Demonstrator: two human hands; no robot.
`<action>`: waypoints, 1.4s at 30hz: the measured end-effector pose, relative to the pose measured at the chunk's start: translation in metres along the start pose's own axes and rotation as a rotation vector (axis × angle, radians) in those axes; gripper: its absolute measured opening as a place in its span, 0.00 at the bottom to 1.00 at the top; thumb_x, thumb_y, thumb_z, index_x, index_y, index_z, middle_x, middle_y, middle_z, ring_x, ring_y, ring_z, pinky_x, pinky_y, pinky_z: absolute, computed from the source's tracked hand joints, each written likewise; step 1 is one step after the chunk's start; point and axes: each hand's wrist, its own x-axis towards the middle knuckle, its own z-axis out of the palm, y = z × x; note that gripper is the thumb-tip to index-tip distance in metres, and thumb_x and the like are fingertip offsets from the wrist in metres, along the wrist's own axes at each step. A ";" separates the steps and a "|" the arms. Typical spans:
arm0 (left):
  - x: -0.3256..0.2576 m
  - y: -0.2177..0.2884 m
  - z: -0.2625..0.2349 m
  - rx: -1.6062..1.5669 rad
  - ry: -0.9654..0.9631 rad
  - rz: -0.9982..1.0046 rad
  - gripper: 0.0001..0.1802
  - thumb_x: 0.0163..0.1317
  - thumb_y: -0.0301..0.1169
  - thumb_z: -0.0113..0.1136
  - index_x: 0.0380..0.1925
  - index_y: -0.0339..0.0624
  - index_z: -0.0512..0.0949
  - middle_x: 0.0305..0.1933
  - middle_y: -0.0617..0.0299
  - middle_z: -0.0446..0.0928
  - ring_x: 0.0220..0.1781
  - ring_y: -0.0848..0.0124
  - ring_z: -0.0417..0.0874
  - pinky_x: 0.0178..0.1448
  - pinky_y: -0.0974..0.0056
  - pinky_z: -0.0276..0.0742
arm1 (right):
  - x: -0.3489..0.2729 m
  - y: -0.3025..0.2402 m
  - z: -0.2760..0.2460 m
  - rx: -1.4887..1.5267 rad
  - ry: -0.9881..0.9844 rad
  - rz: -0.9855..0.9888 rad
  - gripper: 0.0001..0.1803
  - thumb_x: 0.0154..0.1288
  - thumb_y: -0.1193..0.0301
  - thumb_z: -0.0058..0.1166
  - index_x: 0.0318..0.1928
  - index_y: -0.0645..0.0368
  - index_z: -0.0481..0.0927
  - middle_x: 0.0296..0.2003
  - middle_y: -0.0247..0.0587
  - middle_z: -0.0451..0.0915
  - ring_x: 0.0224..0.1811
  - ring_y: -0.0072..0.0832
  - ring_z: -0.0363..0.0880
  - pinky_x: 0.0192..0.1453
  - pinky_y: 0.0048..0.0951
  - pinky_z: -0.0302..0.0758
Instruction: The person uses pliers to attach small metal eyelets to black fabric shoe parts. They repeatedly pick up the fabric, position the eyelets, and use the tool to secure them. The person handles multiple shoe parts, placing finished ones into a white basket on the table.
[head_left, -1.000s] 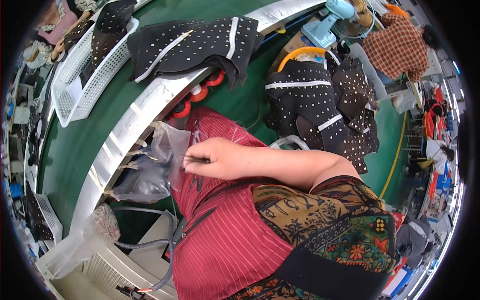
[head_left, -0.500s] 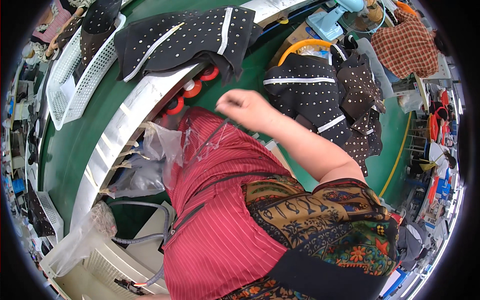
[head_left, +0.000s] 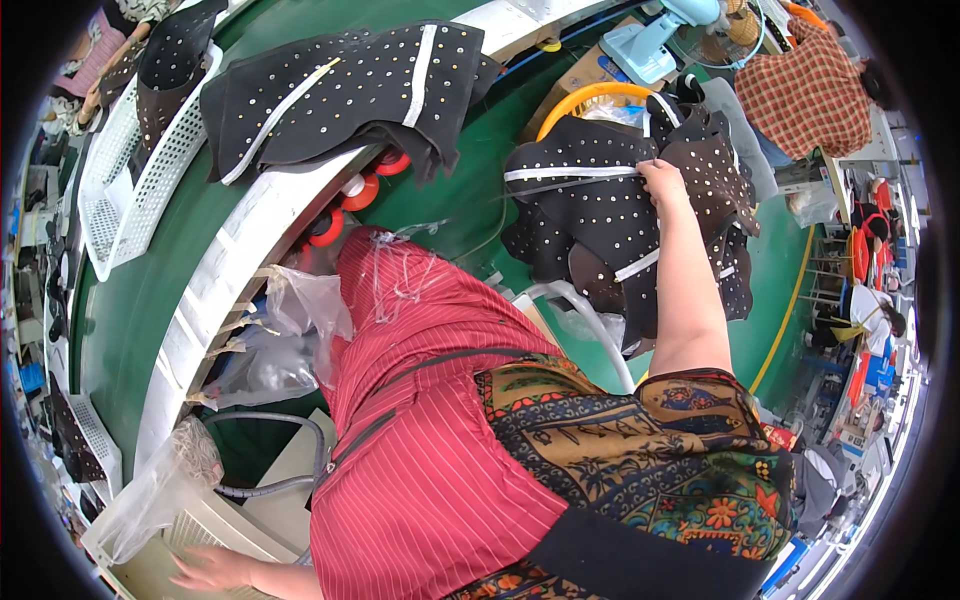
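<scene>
Half a second ago the right hand (head_left: pixel 662 182) was a blurred, loosely curled shape in front of the pile; now it has reached the black, flat, stud-dotted piece with a white strip (head_left: pixel 570 215) on top. The left hand (head_left: pixel 213 568), barely a sliver at the lower edge then, now shows whole at the lower left.

That top piece lies on the person's right, at the yellow-orange curved rim (head_left: pixel 590 97) of a container, overlapping dark brown studded pieces (head_left: pixel 705 165). Its face is matt black with rows of small pale, shiny dots; the white strip runs along the far edge, and the lower outline is wavy. (A similar black studded stack (head_left: pixel 340 95) lies across the silver-edged green counter (head_left: pixel 250 220).)

The right arm stretches forward from a patterned short sleeve (head_left: pixel 700 400), nearly straight, back of the hand up, its fingers bent together and clamped on the piece's edge at the right end of the strip. The left forearm comes in low, past the red pinstriped apron (head_left: pixel 440 430), pointing left; its fingers are spread apart above the beige plastic housing (head_left: pixel 140 578), holding nothing visible.
</scene>
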 end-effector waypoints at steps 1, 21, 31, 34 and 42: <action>0.013 0.022 -0.002 -0.028 -0.017 0.021 0.17 0.62 0.34 0.58 0.51 0.46 0.76 0.63 0.42 0.64 0.66 0.51 0.65 0.65 0.53 0.64 | -0.019 -0.017 -0.004 0.056 -0.017 0.030 0.12 0.58 0.65 0.54 0.39 0.57 0.83 0.28 0.40 0.78 0.34 0.29 0.77 0.41 0.27 0.72; 0.085 0.358 -0.073 -1.641 -0.755 0.659 0.37 0.43 0.38 0.73 0.56 0.44 0.71 0.66 0.45 0.62 0.67 0.49 0.63 0.69 0.50 0.58 | -0.251 -0.115 -0.001 0.079 0.231 -1.646 0.07 0.45 0.82 0.59 0.28 0.62 0.78 0.33 0.46 0.73 0.31 0.41 0.75 0.35 0.35 0.74; 0.068 0.347 -0.081 -1.662 -0.845 0.722 0.14 0.50 0.30 0.65 0.40 0.48 0.80 0.37 0.64 0.80 0.40 0.62 0.79 0.46 0.60 0.73 | -0.295 -0.167 0.015 0.409 -0.124 -1.890 0.09 0.40 0.77 0.64 0.27 0.58 0.80 0.33 0.39 0.73 0.28 0.33 0.74 0.27 0.31 0.68; 0.068 0.321 -0.069 -1.612 -0.956 0.600 0.15 0.48 0.29 0.65 0.39 0.46 0.80 0.37 0.63 0.80 0.39 0.60 0.80 0.44 0.59 0.73 | -0.306 -0.183 0.020 0.441 -0.140 -1.980 0.10 0.38 0.77 0.63 0.26 0.57 0.80 0.33 0.38 0.72 0.26 0.33 0.73 0.27 0.30 0.67; 0.016 0.241 -0.041 -1.611 -1.169 -0.002 0.13 0.46 0.17 0.59 0.36 0.36 0.80 0.39 0.57 0.81 0.44 0.64 0.81 0.51 0.64 0.75 | -0.326 -0.204 0.032 0.636 -0.382 -1.959 0.11 0.39 0.78 0.65 0.28 0.57 0.81 0.32 0.37 0.74 0.25 0.30 0.74 0.27 0.28 0.69</action>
